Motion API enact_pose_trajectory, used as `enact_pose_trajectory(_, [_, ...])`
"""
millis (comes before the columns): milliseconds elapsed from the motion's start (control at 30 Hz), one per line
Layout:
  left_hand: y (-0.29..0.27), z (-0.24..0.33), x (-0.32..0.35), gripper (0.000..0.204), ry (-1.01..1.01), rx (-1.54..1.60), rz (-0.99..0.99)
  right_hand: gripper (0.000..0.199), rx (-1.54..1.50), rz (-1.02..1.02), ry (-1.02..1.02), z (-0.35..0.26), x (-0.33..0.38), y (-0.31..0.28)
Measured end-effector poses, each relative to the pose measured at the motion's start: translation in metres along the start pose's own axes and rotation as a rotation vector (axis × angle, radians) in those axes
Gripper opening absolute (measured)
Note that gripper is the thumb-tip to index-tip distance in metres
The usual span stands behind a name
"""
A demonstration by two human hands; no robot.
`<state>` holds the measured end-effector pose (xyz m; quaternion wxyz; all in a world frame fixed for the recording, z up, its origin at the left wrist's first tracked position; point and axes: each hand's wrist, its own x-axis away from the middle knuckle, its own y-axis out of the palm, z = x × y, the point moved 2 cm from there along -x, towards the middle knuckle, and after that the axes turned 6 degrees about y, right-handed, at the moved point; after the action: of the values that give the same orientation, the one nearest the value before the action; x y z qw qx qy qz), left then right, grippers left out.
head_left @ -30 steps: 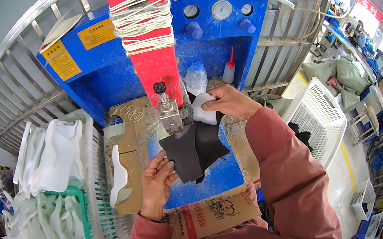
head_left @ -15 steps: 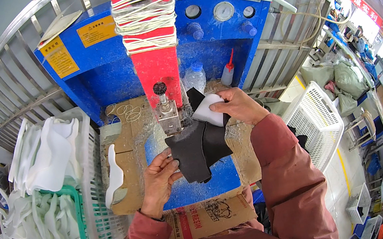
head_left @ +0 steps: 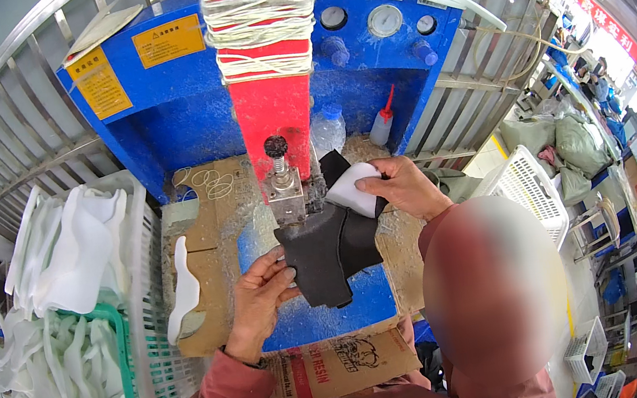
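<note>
My left hand [head_left: 260, 295] pinches the lower left edge of a black fabric piece [head_left: 315, 258] between thumb and fingers. The piece has several lobes and a curved seam down its middle. At its upper right, my right hand [head_left: 407, 189] grips a white foam-like pad [head_left: 353, 191] that lies against the black material, thumb on top. The upper part of the black piece lies close beside the metal head [head_left: 284, 197] of the machine's red arm [head_left: 274, 115]; whether they touch is hidden. Beneath the piece is a blue work surface [head_left: 330, 311].
At left, a white basket [head_left: 150, 263] and a green basket [head_left: 125, 364] hold stacks of white shaped pieces. One white curved piece [head_left: 183, 291] lies on the cardboard-covered bench. Behind the arm stand a clear bottle [head_left: 328, 130] and a red-tipped squeeze bottle [head_left: 381, 125]. A white crate [head_left: 526, 198] stands right.
The view has shifted slightly. Both hands keep their hold on the black piece and white pad, with hardly any movement. A blurred patch now covers part of my right sleeve.
</note>
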<state>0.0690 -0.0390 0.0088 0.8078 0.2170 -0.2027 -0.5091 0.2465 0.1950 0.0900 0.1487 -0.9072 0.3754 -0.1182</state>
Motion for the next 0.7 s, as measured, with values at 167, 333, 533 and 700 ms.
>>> enact_pose_trajectory(167, [0.001,0.005,-0.009,0.034,-0.002,-0.030,-0.004,0.023,-0.001,0.017,0.013,-0.005,0.002,0.000])
enact_pose_trajectory(333, [0.001,0.013,-0.022,0.033,0.032,-0.122,-0.021,0.022,-0.028,0.087,-0.031,-0.005,-0.002,0.000])
enact_pose_trajectory(533, [-0.003,0.024,-0.037,0.034,0.056,-0.180,-0.005,0.019,-0.026,0.127,-0.054,0.008,-0.013,-0.004])
enact_pose_trajectory(700, [-0.002,0.031,-0.054,0.034,0.076,-0.264,-0.037,0.018,-0.073,0.168,-0.072,0.010,-0.018,-0.006])
